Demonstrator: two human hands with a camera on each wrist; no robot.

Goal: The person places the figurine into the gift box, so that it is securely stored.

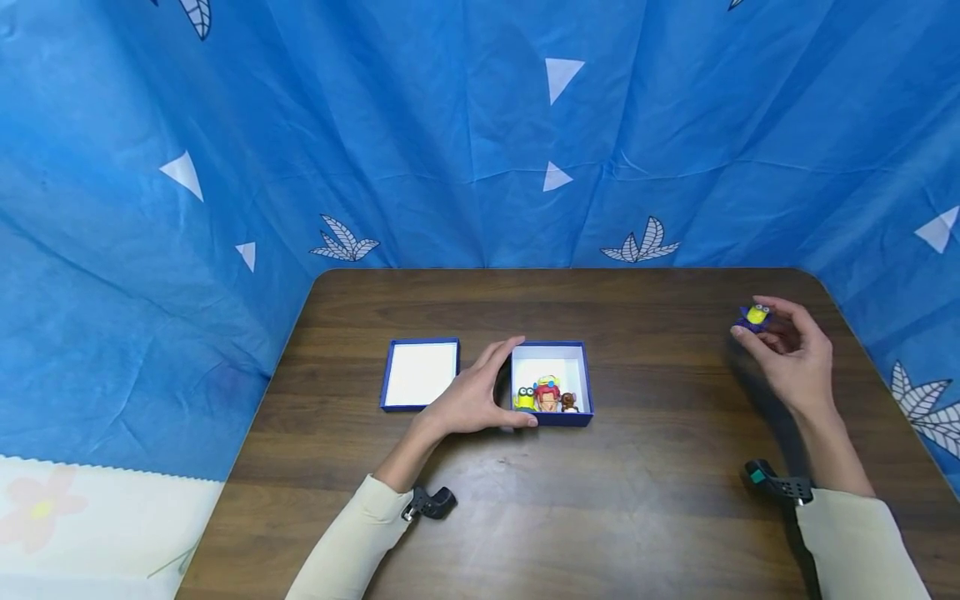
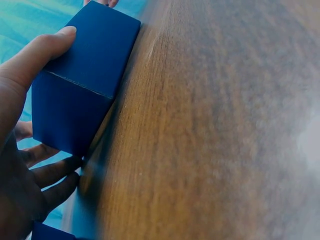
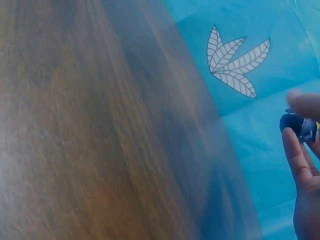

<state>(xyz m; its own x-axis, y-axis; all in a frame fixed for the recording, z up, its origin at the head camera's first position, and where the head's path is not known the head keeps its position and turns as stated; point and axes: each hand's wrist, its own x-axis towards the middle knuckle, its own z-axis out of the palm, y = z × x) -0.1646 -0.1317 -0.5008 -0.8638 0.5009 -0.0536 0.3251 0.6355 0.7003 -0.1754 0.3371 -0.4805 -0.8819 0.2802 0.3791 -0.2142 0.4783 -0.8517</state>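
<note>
My left hand (image 1: 468, 398) grips the left side of a small open blue box (image 1: 558, 419), its thumb on the front wall and fingers toward the back. In the left wrist view the thumb presses the box's outer blue wall (image 2: 97, 45). Inside stand a yellow-green figure (image 1: 525, 402), a red-haired figure (image 1: 547, 398) and a small brown figure (image 1: 569, 403), along the front wall. Over the table's far right, my right hand (image 1: 798, 358) pinches a blue-and-yellow toy figure (image 1: 756, 317) between thumb and fingers. The right wrist view shows only the dark blue side of this toy (image 3: 295, 123).
A square blue box lid (image 1: 420, 375) with a white inside lies left of the box, close to the left forearm. Both stand on a brown wooden table (image 1: 645, 475). A blue patterned cloth (image 1: 480, 125) hangs behind the table and along its sides.
</note>
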